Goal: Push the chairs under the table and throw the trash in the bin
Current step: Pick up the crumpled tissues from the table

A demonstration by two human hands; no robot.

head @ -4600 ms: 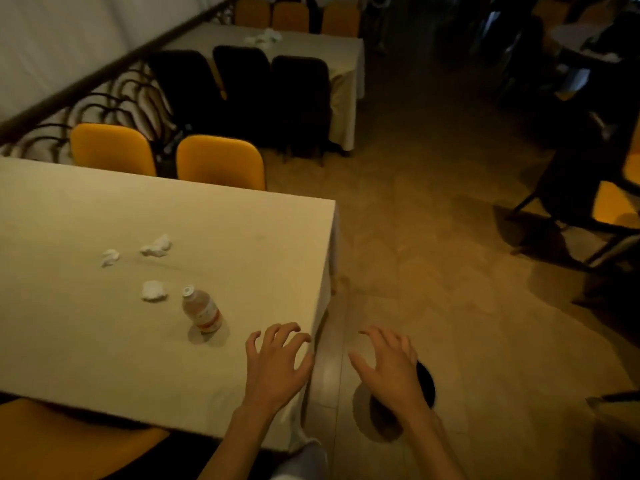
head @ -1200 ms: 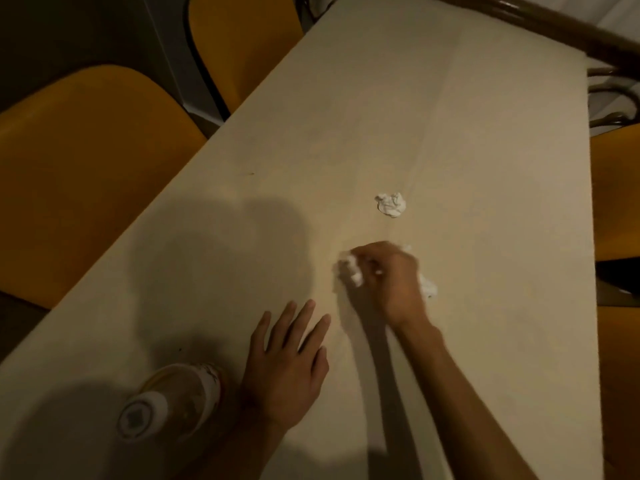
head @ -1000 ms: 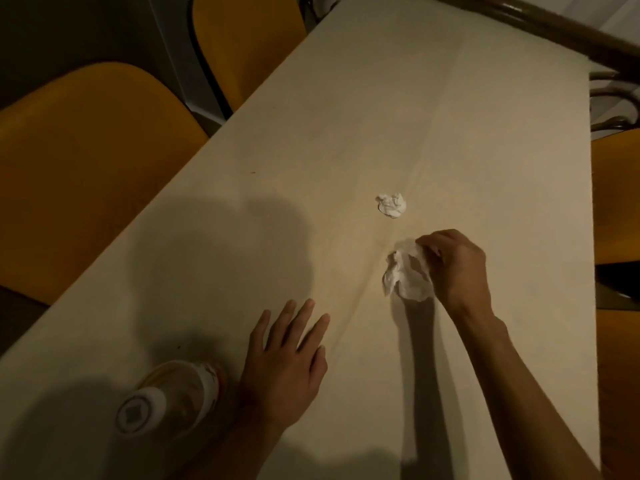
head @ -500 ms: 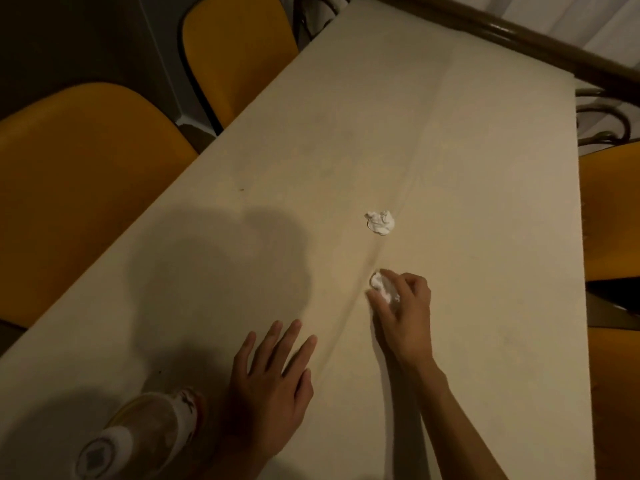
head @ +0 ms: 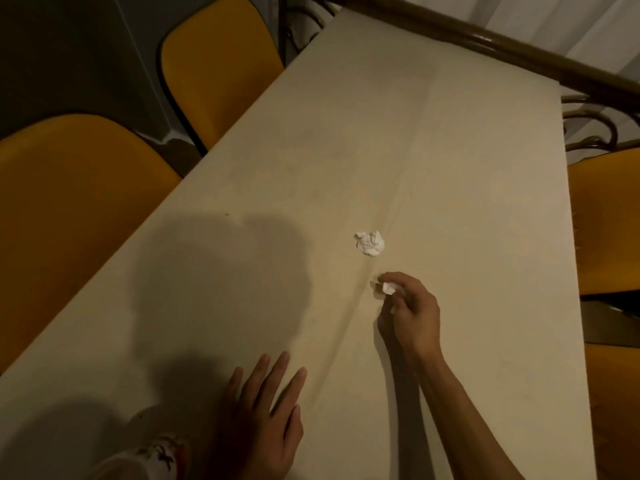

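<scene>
Pinching crumpled white tissue (head: pixel 387 288), the right hand (head: pixel 412 315) should scoop the loose white paper wad (head: pixel 370 243) too; the left hand (head: pixel 263 420) rests spread flat on the beige table (head: pixel 450 150).

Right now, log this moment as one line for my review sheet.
right hand: pinches crumpled tissue | left hand: flat on table | loose tissue ball: untouched | bottle: beside left hand

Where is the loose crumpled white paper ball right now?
In the head view, the crumpled white paper ball lies near the middle of the beige table, just beyond the right hand, which pinches another white paper wad.
</scene>
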